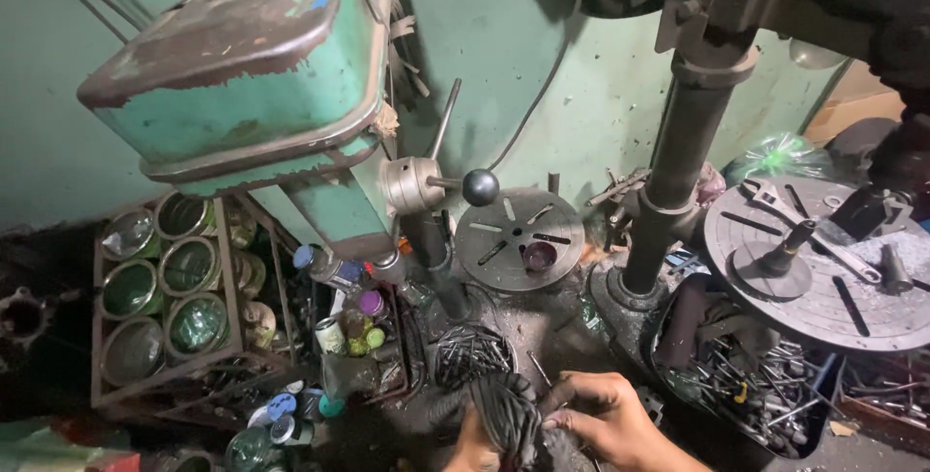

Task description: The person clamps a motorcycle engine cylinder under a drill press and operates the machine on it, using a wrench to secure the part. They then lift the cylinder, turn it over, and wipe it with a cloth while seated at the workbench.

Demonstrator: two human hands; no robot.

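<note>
While a green drill press looms over the cluttered workshop floor, a person's two hands meet at the bottom edge of the head view around a dark bundle of coiled wire. The right hand is clamped on the bundle from the side, fingers curled over its top. The left hand is only partly in view beneath the bundle, touching it; whether it is closed around the wire cannot be told.

Just behind the bundle, a second heap of wire coils lies on the floor, near the foot of the drill press. A round slotted drill table sits above it, and a feed lever with a black ball knob juts from the machine's head. To the left, a rusty metal rack holds rows of green glass jars, with small bottles and tins crowded beside it.

At the right edge stands a second press column with a larger round table, on which a wrench lies. Below it, a dark bin brims with metal rods and tools.
</note>
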